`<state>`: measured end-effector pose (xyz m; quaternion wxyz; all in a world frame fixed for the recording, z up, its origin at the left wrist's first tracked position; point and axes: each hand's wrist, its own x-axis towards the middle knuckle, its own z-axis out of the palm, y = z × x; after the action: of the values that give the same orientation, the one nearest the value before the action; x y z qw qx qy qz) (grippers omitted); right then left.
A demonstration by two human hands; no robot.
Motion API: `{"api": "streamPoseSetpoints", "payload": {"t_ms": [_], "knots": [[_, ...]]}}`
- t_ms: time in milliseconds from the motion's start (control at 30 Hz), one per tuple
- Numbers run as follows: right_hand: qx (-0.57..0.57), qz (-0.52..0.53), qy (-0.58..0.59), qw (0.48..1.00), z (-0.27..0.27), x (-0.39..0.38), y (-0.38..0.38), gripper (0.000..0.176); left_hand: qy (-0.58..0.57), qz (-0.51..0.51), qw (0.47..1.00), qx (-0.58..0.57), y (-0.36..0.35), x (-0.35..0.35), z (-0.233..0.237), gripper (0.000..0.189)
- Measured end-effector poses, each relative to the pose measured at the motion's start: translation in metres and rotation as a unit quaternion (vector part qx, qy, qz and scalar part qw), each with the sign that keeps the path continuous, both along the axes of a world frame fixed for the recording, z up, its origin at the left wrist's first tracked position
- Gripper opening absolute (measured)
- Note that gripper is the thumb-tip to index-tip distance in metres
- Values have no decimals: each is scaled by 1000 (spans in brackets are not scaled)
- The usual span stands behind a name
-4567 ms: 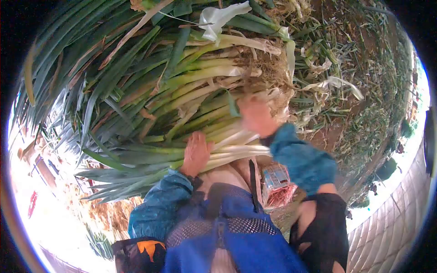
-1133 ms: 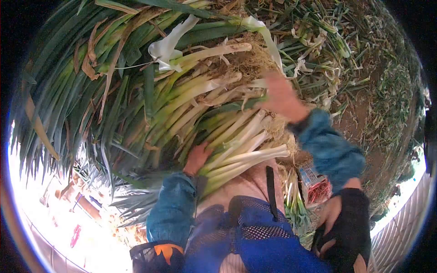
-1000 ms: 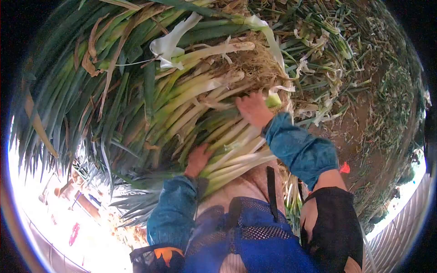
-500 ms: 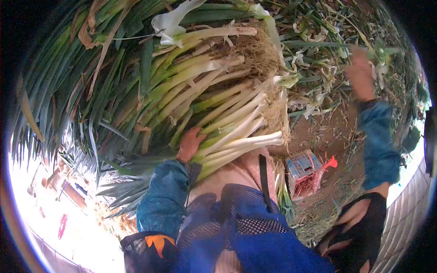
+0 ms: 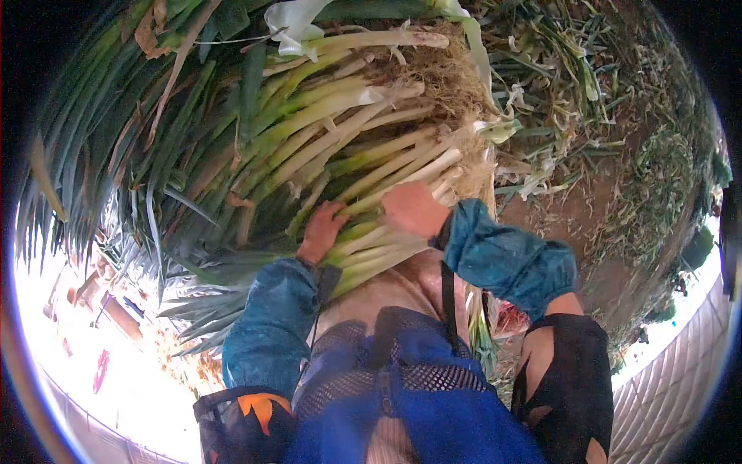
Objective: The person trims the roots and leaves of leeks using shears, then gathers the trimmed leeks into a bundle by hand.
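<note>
A large pile of long green onions (image 5: 352,143) lies across in front of me, leaves to the left and roots to the right. My left hand (image 5: 323,230) has its fingers curled over the nearest green onions, where white turns to green. Just right of it, my right hand (image 5: 416,210) is closed over the white shanks of the same front stalks, its fingertips hidden beneath. These front stalks rest partly on my lap. Their root ends show beyond my right wrist.
Peeled leaves and scraps (image 5: 549,93) cover the ground at the right. A white plastic strip (image 5: 294,27) lies on top of the pile. Red strands (image 5: 510,319) show beside my right sleeve. A quilted sheet (image 5: 672,363) borders the lower right.
My right hand has come from over the scraps at far right to the front green onions, and the leaf piece by it is gone from it. My left hand has stayed in place.
</note>
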<state>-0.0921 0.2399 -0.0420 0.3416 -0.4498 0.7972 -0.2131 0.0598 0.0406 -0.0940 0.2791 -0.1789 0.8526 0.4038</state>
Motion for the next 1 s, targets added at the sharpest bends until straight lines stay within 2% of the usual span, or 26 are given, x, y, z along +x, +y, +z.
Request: {"api": "streamPoseSetpoints", "payload": {"t_ms": [67, 133, 167, 233, 267, 300, 333, 367, 400, 433, 500, 567, 600, 633, 667, 700, 733, 767, 800, 933, 1000], "knots": [[95, 48, -10, 994, -13, -10, -10, 20, -2, 9, 1000, 14, 0, -7, 3, 32], [86, 90, -40, 991, 1, -10, -1, 18, -6, 23, 998, 53, -2, -12, 13, 31], [82, 110, -58, 989, 9, -11, 3, 17, 16, 38, 999, 14, 3, -13, 22, 30], [151, 85, -27, 984, 25, -49, 41, 19, 12, 31, 999, 21, 5, -8, 18, 31], [-14, -36, 43, 998, 30, -78, 74, 22, 13, 28, 999, 24, 4, -7, 15, 31], [116, -24, 64, 991, 53, -127, 98, 25, 24, 20, 999, 8, 6, -6, 12, 33], [233, -17, 129, 964, 64, -166, 133, 19, 35, 10, 999, -8, 7, -4, 8, 35], [264, -104, 194, 939, 66, -202, 183, 20, 44, 1, 999, -25, 9, -2, 6, 36], [352, -197, 262, 877, 84, -238, 217, 19, 35, -17, 999, -36, 10, 0, 10, 38], [284, -245, 338, 863, 83, -271, 304, 19, 29, -34, 998, -49, 12, -3, 14, 40], [427, -321, 372, 759, 126, -282, 313, 19, 19, -47, 997, -58, 13, -7, 21, 43], [322, -187, 486, 790, 108, -251, 267, 30, 16, -41, 998, -47, 17, -9, 26, 45], [192, -271, 338, 881, 82, -235, 231, 37, 14, -64, 996, -60, 18, -11, 25, 46], [266, -176, 325, 890, 63, -204, 165, 38, 10, -86, 993, -76, 17, -13, 25, 46], [26, -127, 273, 953, 42, -167, 128, 35, 4, -110, 990, -91, 18, -12, 25, 47], [-86, -87, 108, 987, 9, -133, 101, 33, -5, -114, 988, -100, 19, -9, 25, 48], [-23, -69, 170, 983, -28, -92, 64, 20, -15, -120, 987, -110, 19, -6, 24, 49], [8, 23, 253, 967, -56, -60, 43, 28, -23, -125, 985, -119, 19, -6, 22, 51], [14, 11, 260, 965, -57, -45, 25, 28, -31, -123, 986, -107, 19, -7, 23, 52], [7, -38, 269, 962, -54, -23, 25, 38, -74, -112, 989, -69, 20, -13, 29, 55], [37, 56, 227, 971, -64, -22, 34, 37, -78, -95, 991, -56, 19, -16, 24, 54]]}}
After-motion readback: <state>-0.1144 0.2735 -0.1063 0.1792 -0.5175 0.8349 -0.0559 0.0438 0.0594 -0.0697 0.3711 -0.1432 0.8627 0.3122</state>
